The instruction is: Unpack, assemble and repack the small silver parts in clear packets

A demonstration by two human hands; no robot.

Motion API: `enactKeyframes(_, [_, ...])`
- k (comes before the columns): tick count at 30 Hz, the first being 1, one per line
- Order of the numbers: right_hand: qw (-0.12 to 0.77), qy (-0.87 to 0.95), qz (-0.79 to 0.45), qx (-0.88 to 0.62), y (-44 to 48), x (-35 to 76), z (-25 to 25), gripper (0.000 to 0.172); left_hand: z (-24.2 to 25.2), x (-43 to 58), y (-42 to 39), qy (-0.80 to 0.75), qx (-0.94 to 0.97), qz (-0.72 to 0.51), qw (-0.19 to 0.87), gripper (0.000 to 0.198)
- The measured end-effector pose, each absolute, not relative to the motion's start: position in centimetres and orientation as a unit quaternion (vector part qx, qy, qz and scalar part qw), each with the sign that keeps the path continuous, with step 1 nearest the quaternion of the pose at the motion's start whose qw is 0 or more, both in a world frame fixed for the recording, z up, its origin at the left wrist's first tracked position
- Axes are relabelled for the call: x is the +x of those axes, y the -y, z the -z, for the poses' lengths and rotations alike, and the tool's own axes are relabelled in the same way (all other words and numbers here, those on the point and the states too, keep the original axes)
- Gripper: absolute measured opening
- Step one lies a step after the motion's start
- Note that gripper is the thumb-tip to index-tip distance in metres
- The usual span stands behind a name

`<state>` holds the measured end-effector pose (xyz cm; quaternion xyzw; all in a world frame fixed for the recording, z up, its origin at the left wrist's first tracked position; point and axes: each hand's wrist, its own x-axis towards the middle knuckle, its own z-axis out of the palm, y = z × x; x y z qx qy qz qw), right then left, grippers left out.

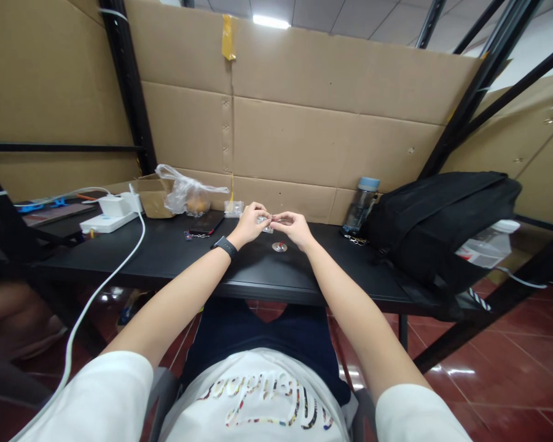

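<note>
A clear piece (pixel 264 223) is pinched by the left hand (pixel 249 224); whether the right hand (pixel 295 229) grips cannot be told. Low, steady handling is advised.

Left fingers (pixel 261 214) and right fingers (pixel 286 216): item between their tips too small to identify. 
Clear piece (pixel 266 229): partly hidden by left fingers. 
Disc (pixel 279 247), on bench (pixel 253 270): red detail on top too small to make out. 
Bag (pixel 177 187): round orange content blurred by plastic. 
White-capped bottle (pixel 488 244): lower part hidden in backpack (pixel 442 212) pocket. 
Cable (pixel 69 359): cut off at bottom edge. 
Shirt (pixel 262 374): same. 
Another person's limb (pixel 13 313): blurred, cut off at left edge.
</note>
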<state>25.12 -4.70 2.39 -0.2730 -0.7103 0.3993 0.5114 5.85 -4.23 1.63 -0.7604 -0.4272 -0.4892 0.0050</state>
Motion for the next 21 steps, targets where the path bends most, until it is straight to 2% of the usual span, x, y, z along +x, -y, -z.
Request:
enactKeyframes(8, [0.454,0.747,-0.354,-0.334,3.3,25.7,-1.9,0.034,-1.6,5.8,4.3,0.419,-0.772,0.479,0.000,0.012])
enactKeyframes(14, [0.428,0.808,-0.208,-0.348,2.6,25.9,-1.9,0.019,-1.7,5.7,4.1,0.437,-0.755,0.489,-0.026,0.024])
enactKeyframes(21, [0.431,0.810,-0.214,-0.336,2.0,26.3,-1.6,0.016,-1.8,5.6,5.0,0.376,-0.848,0.372,-0.043,0.019])
